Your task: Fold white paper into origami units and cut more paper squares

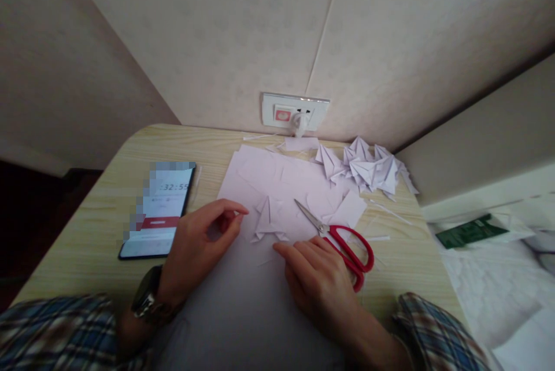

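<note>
A small folded white paper figure, shaped like an origami frog (269, 218), lies on the white paper sheets (236, 177). Left of the figure is my left hand (202, 235), its thumb and forefinger curved close to each other with nothing seen between them. My right hand (318, 275) rests at the figure's lower right, the forefinger stretched toward its folded corner and the other fingers loosely curled. Whether that fingertip touches the corner I cannot tell. Red-handled scissors (327, 229) lie beyond my right hand, blades partly over the sheets and pointing up left.
Several folded paper figures (368, 166) are heaped at the table's back right. A phone (160, 209) showing a timer lies left. Cut paper strips (392, 211) and a paper piece (350, 209) lie around. A plug (300, 123) sits in the wall socket (269, 110) behind the wooden table (104, 186).
</note>
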Tool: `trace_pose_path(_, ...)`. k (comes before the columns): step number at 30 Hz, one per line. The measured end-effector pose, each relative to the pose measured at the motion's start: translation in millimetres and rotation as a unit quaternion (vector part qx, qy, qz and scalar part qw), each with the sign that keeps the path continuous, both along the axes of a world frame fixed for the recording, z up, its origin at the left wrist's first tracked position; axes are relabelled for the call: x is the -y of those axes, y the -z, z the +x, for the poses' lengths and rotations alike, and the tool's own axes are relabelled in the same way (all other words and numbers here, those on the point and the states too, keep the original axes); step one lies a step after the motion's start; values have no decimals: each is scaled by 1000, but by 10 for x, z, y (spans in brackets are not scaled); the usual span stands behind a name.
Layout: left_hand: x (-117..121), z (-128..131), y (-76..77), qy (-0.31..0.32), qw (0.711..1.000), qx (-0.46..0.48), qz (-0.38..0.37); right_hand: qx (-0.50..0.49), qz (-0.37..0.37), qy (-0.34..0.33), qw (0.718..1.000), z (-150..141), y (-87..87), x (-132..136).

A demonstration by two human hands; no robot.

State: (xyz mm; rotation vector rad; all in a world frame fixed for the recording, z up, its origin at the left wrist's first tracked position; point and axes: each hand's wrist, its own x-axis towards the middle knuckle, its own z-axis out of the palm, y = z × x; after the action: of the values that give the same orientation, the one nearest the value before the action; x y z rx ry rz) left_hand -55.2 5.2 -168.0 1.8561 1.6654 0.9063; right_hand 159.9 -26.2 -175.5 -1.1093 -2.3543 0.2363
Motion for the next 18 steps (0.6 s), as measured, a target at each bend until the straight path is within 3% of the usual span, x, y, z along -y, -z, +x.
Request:
trace_pose_path(11,48,61,-22,29,999,21,16,81,-3,30,996,-164,-88,-109)
trace_pose_path(18,45,74,-41,31,999,10,30,73,32,5,997,-105,23,-92)
